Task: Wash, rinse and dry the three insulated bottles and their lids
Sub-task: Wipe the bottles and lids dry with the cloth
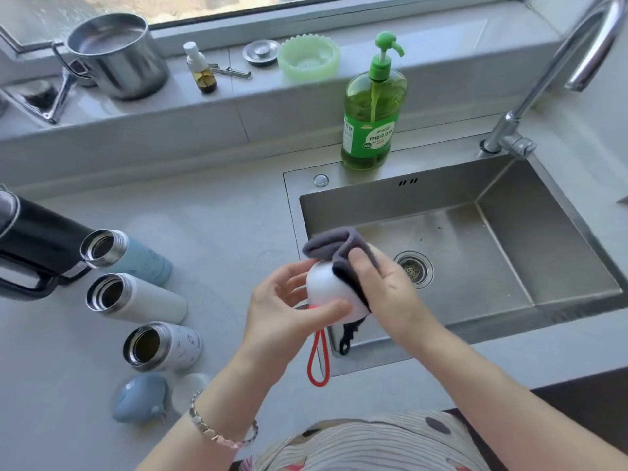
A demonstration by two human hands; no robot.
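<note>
Three open insulated bottles stand on the counter at left: a blue one point(136, 254), a white one point(142, 297) and a white patterned one point(170, 346). A blue lid point(139, 397) and a white lid point(190, 389) lie in front of them. My left hand point(289, 307) grips a white lid point(326, 287) with a red loop strap point(317, 360) hanging below it, over the sink's front left corner. My right hand point(384, 287) presses a grey cloth point(339, 249) against that lid.
The steel sink point(475, 232) with its drain lies to the right, the tap point(557, 73) at its far right corner. A green soap bottle point(372, 110) stands behind it. A black kettle point(30, 246) sits far left. The sill holds a steel pot point(115, 56), a spray bottle and a green dish.
</note>
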